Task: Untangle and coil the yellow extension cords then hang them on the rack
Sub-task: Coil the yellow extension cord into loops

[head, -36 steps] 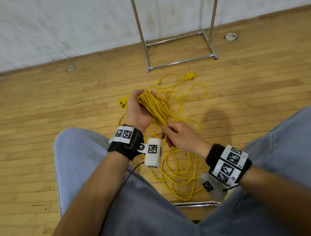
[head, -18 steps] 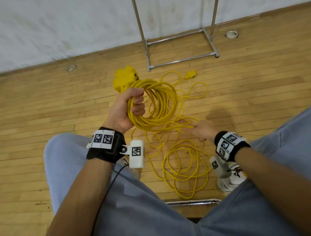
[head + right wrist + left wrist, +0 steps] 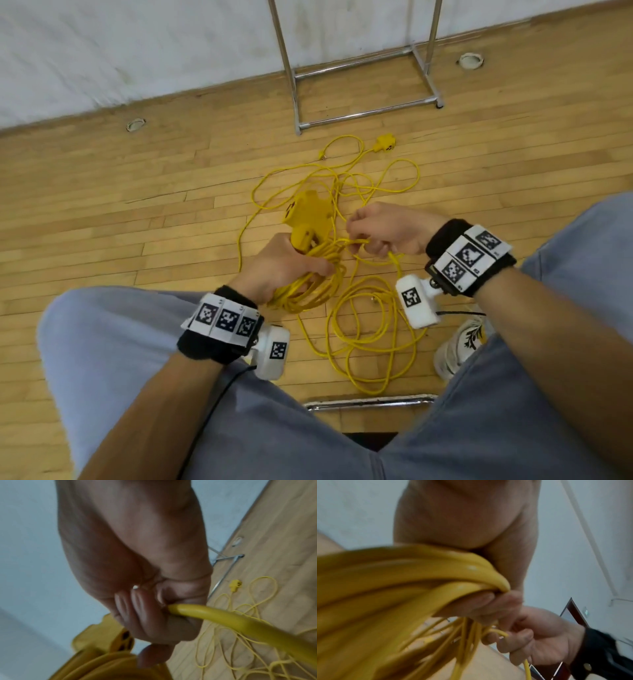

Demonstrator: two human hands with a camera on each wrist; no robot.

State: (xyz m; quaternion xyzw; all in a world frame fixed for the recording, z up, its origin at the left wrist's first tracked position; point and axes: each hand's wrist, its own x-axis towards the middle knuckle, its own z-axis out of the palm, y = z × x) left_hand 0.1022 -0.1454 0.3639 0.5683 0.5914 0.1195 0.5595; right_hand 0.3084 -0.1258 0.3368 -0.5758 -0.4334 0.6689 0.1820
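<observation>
My left hand (image 3: 284,263) grips a bundle of coiled yellow cord (image 3: 315,284) with its yellow multi-outlet head (image 3: 308,216) sticking up above the fist; the left wrist view shows the loops (image 3: 402,581) draped over the curled fingers. My right hand (image 3: 380,229) pinches a single strand of cord (image 3: 223,619) just right of the bundle, and it shows again in the left wrist view as the right hand (image 3: 530,639). Loose tangled cord (image 3: 370,329) lies on the wood floor between my knees. A second yellow plug (image 3: 385,143) lies near the metal rack (image 3: 366,68).
The rack's base bars stand against the white wall (image 3: 137,51) ahead. Round floor sockets (image 3: 136,124) sit left and right of it. My grey-trousered knees (image 3: 113,342) flank the cord, a white shoe (image 3: 459,346) at right, a chrome chair edge (image 3: 370,401) below.
The left hand has lowered the coil from chest height toward my knee. The right hand has come back up from the floor to the bundle with a strand.
</observation>
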